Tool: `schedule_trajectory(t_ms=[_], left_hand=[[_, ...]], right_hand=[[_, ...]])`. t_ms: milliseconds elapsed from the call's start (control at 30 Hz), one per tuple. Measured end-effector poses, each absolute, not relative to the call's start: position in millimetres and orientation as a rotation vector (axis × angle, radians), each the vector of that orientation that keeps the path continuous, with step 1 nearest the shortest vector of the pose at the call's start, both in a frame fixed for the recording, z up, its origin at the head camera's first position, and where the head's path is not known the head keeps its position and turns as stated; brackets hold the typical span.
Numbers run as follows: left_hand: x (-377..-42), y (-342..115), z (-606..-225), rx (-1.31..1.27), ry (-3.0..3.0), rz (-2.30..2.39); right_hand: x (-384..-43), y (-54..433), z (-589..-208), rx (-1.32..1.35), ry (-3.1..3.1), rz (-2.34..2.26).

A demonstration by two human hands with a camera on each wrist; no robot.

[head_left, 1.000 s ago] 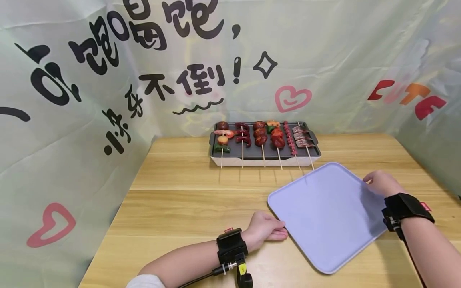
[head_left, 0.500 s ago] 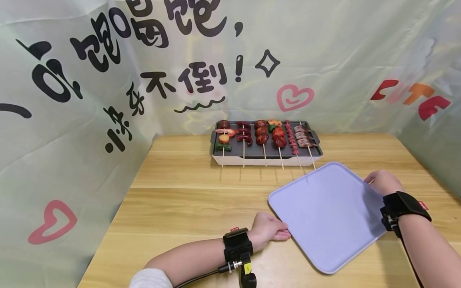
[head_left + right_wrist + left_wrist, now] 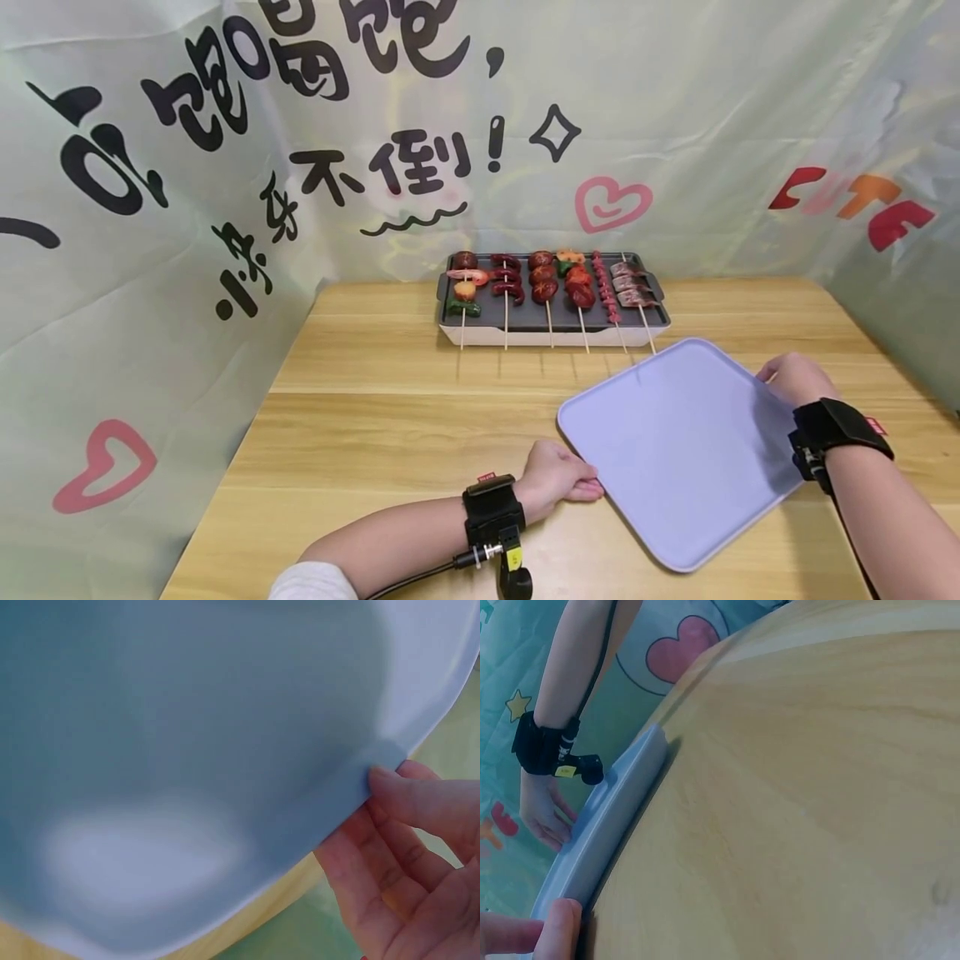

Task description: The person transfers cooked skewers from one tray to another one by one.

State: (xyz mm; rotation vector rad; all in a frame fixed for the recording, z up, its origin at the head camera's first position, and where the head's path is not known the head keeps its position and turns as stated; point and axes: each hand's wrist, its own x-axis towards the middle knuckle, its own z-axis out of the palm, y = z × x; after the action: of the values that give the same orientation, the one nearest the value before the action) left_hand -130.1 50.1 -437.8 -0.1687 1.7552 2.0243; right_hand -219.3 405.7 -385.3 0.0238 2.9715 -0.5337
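A pale lavender, rounded square tray (image 3: pixel 682 450) lies turned at an angle on the table, right of centre in the head view. My left hand (image 3: pixel 557 477) pinches its left edge; the left wrist view shows two fingertips (image 3: pixel 561 919) at the tray's outer side. On the opposite edge, my right hand (image 3: pixel 798 382) grips the rim. Its thumb (image 3: pixel 390 784) rests over the rim in the right wrist view, with the other fingers underneath. Nothing lies on the tray's flat surface.
A dark grill pan (image 3: pixel 487 319) on a white base stands at the back, bearing several food skewers (image 3: pixel 545 287). Their sticks jut over its front edge, and the rightmost ends right by the tray's far side. Printed cloth (image 3: pixel 712 125) walls in the wooden table (image 3: pixel 375 433).
The tray and both hands stay in nearly the same place. Only the left forearm has shifted slightly to the right, and the right wrist slightly to the left.
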Motion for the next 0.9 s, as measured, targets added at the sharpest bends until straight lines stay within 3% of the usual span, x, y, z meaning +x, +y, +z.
schedule_trajectory(t_ms=[533, 900], left_hand=[[-144, 32, -442, -0.088, 1.747, 1.977], [-156, 2, -437, -0.073, 1.742, 1.935]], right_hand=[[-219, 404, -386, -0.126, 2.959, -0.575], [-211, 394, -385, -0.081, 2.773, -0.735]])
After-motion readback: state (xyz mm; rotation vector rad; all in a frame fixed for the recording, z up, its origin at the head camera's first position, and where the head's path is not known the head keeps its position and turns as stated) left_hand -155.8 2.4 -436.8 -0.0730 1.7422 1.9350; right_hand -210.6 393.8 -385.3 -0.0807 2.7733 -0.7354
